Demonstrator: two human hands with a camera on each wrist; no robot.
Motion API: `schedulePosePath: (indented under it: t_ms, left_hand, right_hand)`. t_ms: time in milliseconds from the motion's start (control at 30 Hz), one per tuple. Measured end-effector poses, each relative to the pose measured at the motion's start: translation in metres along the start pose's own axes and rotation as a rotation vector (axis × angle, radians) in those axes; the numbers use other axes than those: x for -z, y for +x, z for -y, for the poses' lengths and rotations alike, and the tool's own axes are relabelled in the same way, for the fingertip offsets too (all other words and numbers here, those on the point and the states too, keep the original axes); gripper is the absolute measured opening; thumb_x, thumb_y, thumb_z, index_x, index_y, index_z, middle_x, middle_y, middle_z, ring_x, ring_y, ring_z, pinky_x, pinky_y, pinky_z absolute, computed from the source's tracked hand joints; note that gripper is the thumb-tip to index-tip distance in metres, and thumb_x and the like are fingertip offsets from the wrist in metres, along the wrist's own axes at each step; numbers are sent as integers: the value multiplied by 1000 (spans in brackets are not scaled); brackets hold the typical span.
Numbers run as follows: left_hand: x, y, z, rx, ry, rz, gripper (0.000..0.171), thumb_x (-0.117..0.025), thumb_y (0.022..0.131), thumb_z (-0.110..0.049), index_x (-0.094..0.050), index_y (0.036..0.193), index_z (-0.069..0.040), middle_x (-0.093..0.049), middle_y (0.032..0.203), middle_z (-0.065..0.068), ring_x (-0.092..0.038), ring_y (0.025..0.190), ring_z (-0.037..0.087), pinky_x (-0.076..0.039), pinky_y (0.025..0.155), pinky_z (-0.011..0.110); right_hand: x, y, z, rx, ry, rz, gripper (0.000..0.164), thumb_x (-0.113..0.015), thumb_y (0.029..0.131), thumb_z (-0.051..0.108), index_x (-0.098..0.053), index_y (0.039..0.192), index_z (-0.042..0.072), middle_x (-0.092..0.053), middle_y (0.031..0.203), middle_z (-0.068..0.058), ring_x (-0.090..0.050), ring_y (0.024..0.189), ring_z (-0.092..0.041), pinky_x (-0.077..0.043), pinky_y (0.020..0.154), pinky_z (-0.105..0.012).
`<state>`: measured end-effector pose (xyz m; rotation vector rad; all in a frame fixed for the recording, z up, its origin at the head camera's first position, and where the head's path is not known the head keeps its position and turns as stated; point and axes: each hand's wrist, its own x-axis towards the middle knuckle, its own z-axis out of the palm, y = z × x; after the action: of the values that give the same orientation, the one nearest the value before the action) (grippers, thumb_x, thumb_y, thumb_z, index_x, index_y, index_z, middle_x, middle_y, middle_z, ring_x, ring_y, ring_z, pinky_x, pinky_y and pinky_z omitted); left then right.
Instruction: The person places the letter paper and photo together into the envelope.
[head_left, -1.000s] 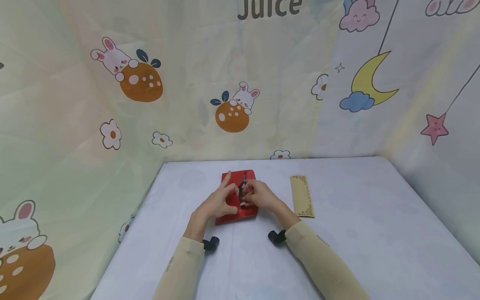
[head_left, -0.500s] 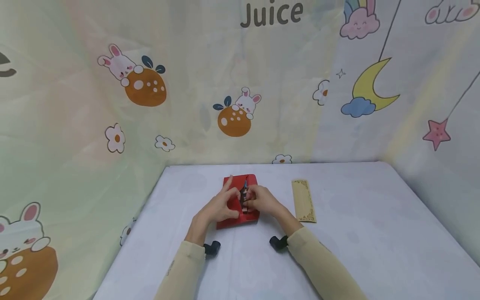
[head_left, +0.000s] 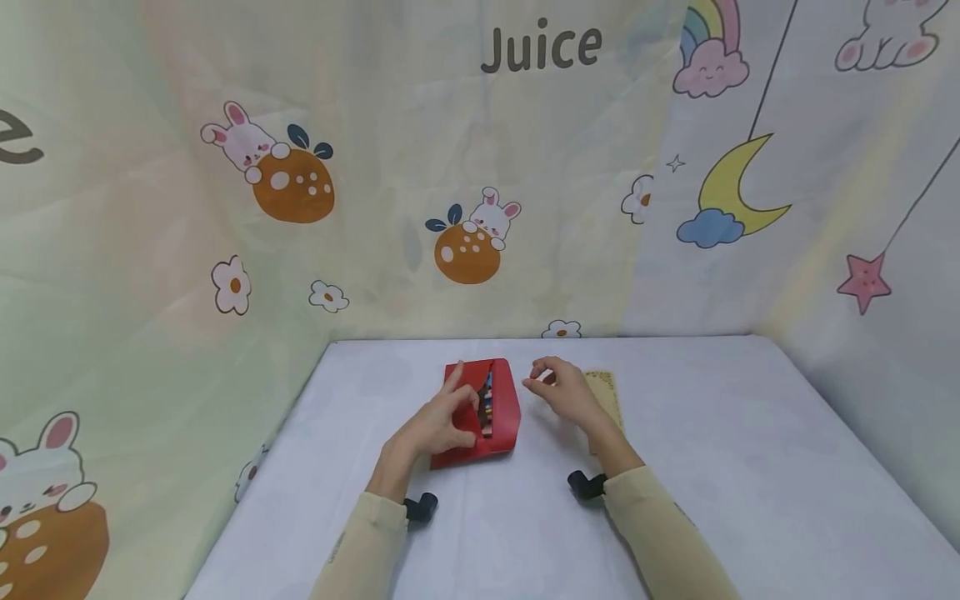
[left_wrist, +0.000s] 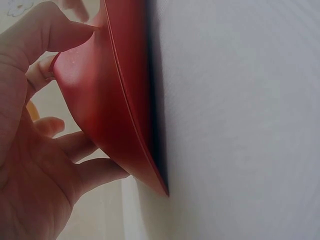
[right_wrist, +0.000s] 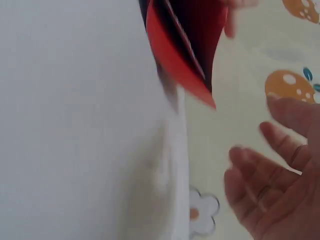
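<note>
The red envelope [head_left: 467, 418] lies lengthwise near to far, flap [head_left: 507, 410] rightward.

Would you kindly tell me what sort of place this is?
Probably a curtained booth for tabletop handwork: a white table, cartoon-printed cloth behind and beside it, and a red envelope in the left hand.

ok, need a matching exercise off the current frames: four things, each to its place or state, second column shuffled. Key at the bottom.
Things
1. left hand
2. right hand
3. red envelope
4. gold strip

Places and states
A. lies on the white table, partly covered by the right forearm in the head view
B. gapes, with something multicoloured showing inside
C. pinches red material between thumb and finger
D. raised, nothing visible in its grasp

Pairs: 1-C, 2-D, 3-B, 4-A
</note>
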<state>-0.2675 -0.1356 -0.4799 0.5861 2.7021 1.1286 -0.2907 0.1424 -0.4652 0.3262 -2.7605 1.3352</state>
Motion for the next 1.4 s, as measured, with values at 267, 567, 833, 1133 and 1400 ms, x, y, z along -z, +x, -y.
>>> schedulePosePath:
  t_ms: [267, 567, 833, 1133, 1400]
  left_hand:
    - [1, -1, -2, -13, -1, -10, 51, -90, 76, -19, -61, 117, -27, -2, 177, -3, -27, 154, 33, -62, 91, 44]
    - [-1, -4, -1, 1, -4, -13, 53, -91, 75, -19, -62, 119, -25, -3, 177, -1, -26, 155, 35, -62, 92, 45]
    - [0, -3, 0, 0, -11, -1, 53, -91, 76, -19, -62, 119, -26, -2, 177, -2, -25, 155, 34, -62, 91, 45]
    - [0, -3, -2, 3, -10, -2, 53, -91, 75, -17, -61, 119, -26, -3, 177, -1, -25, 155, 34, -62, 93, 45]
    - [-1, -2, -1, -9, -9, -3, 51, -90, 76, -17, -61, 118, -26, -4, 177, 0, -27, 154, 35, -62, 92, 44]
  right_hand:
    - [28, -3, -27, -56, -496, -6, 46, -75, 94, 37, -69, 124, 3, -64, 135, -21, -60, 119, -42, -50, 100, -59]
    - [48, -12, -36, -174, -530, 71, 66, -74, 92, 44, -59, 138, 0, -55, 145, -27, -56, 126, -49, -53, 90, -65]
    - [53, -13, -46, -225, -584, 62, 80, -83, 84, 45, -54, 143, -1, -52, 143, -28, -56, 119, -49, -52, 88, -65]
    - [52, -13, -48, -156, -468, 37, 82, -92, 77, 27, -54, 143, -3, -51, 141, -32, -59, 112, -47, -53, 90, -59]
    - [53, -11, -49, -128, -398, 13, 72, -91, 76, 17, -59, 136, -6, -62, 128, -30, -60, 106, -39, -51, 94, -54]
